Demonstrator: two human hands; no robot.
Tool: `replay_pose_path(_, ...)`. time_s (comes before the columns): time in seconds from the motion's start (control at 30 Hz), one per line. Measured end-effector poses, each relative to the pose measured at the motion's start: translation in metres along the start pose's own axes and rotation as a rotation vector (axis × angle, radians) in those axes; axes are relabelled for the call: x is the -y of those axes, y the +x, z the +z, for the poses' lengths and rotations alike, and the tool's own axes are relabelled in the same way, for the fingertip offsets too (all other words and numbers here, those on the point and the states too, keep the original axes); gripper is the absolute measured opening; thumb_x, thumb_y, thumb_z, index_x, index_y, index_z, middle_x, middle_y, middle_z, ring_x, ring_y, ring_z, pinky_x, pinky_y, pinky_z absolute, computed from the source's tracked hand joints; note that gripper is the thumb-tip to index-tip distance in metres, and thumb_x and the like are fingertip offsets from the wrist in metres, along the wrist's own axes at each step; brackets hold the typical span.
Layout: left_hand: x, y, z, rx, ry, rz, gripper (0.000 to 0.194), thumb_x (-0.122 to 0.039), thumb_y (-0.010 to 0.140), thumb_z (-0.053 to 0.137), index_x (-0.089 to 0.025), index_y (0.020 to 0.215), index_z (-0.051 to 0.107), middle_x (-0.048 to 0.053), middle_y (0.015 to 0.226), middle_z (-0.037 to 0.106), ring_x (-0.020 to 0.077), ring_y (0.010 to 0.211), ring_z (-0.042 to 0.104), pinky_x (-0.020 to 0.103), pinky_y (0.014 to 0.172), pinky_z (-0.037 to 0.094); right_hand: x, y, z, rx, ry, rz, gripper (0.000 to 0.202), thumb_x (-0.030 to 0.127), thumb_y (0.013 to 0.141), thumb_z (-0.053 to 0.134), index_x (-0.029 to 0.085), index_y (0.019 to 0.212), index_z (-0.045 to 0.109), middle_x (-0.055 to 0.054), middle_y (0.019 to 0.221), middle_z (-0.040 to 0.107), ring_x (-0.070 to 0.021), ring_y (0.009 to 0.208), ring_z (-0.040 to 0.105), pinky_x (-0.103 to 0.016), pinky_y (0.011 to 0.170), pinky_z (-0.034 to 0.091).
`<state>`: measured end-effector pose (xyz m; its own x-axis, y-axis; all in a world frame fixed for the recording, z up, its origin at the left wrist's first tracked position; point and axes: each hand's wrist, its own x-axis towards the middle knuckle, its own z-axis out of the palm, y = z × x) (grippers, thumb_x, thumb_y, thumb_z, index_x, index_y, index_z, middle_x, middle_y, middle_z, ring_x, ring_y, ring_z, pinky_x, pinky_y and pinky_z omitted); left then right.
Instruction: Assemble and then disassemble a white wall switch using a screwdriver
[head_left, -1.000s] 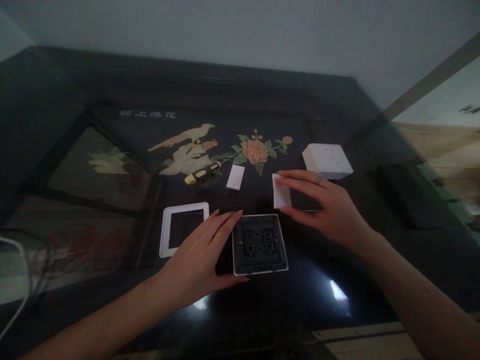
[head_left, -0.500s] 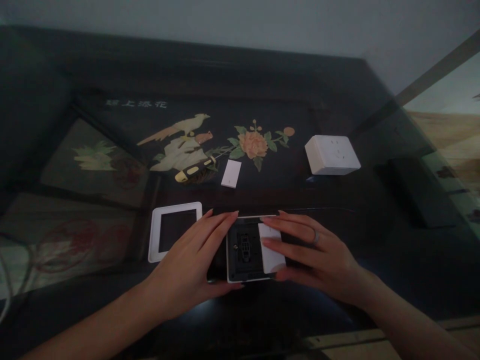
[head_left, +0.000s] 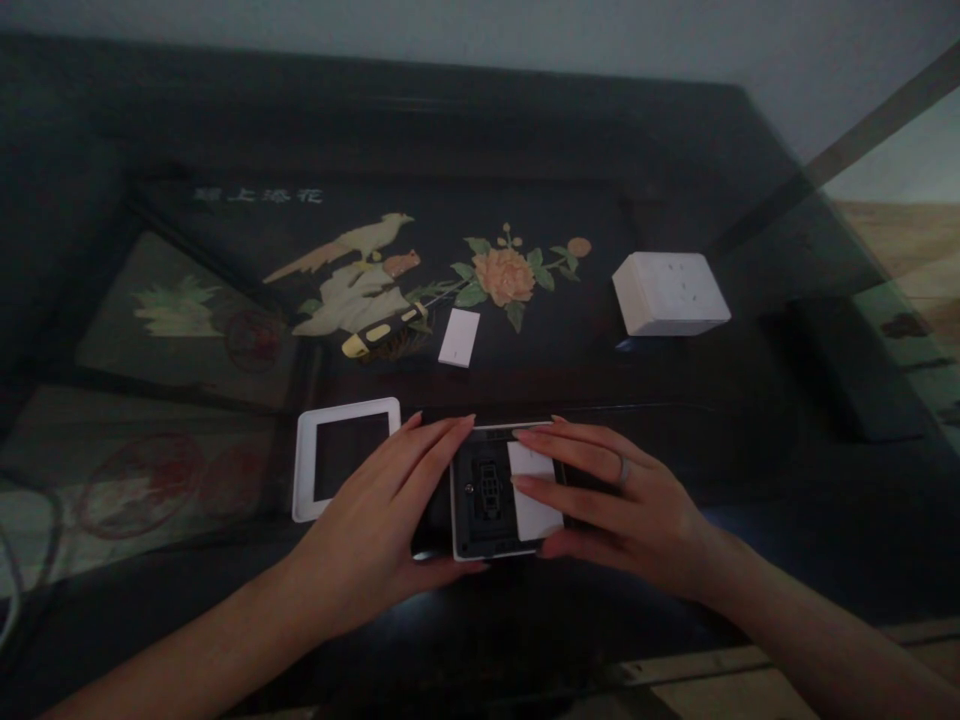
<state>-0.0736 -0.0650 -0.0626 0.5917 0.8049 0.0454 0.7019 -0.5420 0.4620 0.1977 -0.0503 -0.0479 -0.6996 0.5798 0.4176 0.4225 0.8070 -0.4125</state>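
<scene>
Both forearms are stretched forward over a dark, glossy table [head_left: 562,375], and the hands are brought together from either side. Between them lies a square switch [head_left: 472,535], its dark inside facing up. By the left hand [head_left: 379,505], the switch is grasped at its near-left and far-left corners, thumb nearer the body, fingers reaching along the far edge. By the right hand [head_left: 630,500], palm down with a ring [head_left: 623,470] worn, a white button [head_left: 534,505] is held over the switch's right half, which is partly hidden by these fingers. A white frame [head_left: 305,470] is partly covered by the left hand, just outside it. Beyond the hands, a screwdriver [head_left: 382,333] is laid near a second button [head_left: 459,338]. Past the right hand, well apart, a white socket box [head_left: 675,290] is set.
</scene>
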Motion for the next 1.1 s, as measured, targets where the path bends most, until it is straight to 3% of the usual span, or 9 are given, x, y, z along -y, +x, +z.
replay_pose_path(0.33,-0.0014,-0.0001,-0.002,0.027,-0.003,-0.011,0.105,-0.047,0.074,0.078,-0.024,0.154,0.014,0.016,0.148,0.047,0.0401,0.136,0.046,0.057,0.108,0.045,0.0025,-0.0019,0.006,-0.041,0.064,0.059,0.042,0.046,0.095,0.053,0.015,0.119,0.067,-0.017,0.132,0.063,-0.0251,0.128,0.054,-0.048,0.101,0.053)
replay_pose_path(0.5,-0.0023,0.0016,-0.0039,0.028,0.016,0.011,0.105,-0.046,0.074,0.078,-0.022,0.153,0.013,0.018,0.146,0.049,0.0407,0.134,0.048,0.059,0.107,0.045,0.0069,-0.0004,0.0067,-0.087,0.091,0.126,0.027,0.034,0.095,0.058,0.018,0.115,0.068,-0.014,0.127,0.066,-0.0244,0.124,0.057,-0.048,0.1,0.053)
replay_pose_path(0.83,-0.0019,0.0008,-0.0035,0.034,0.024,0.007,0.104,-0.046,0.074,0.078,-0.021,0.153,0.014,0.018,0.147,0.048,0.0402,0.135,0.047,0.058,0.109,0.044,0.0094,0.0032,0.0037,-0.07,0.136,0.158,0.024,0.026,0.095,0.058,0.017,0.115,0.067,-0.014,0.125,0.067,-0.0211,0.122,0.059,-0.044,0.104,0.05)
replay_pose_path(1.1,-0.0023,0.002,-0.0043,0.032,0.02,0.019,0.105,-0.046,0.075,0.076,-0.023,0.154,0.011,0.017,0.147,0.048,0.0397,0.135,0.048,0.058,0.109,0.044,0.0091,0.0015,0.0019,-0.033,0.08,0.141,0.039,0.043,0.093,0.059,0.016,0.12,0.064,-0.017,0.13,0.065,-0.0236,0.123,0.056,-0.045,0.101,0.052)
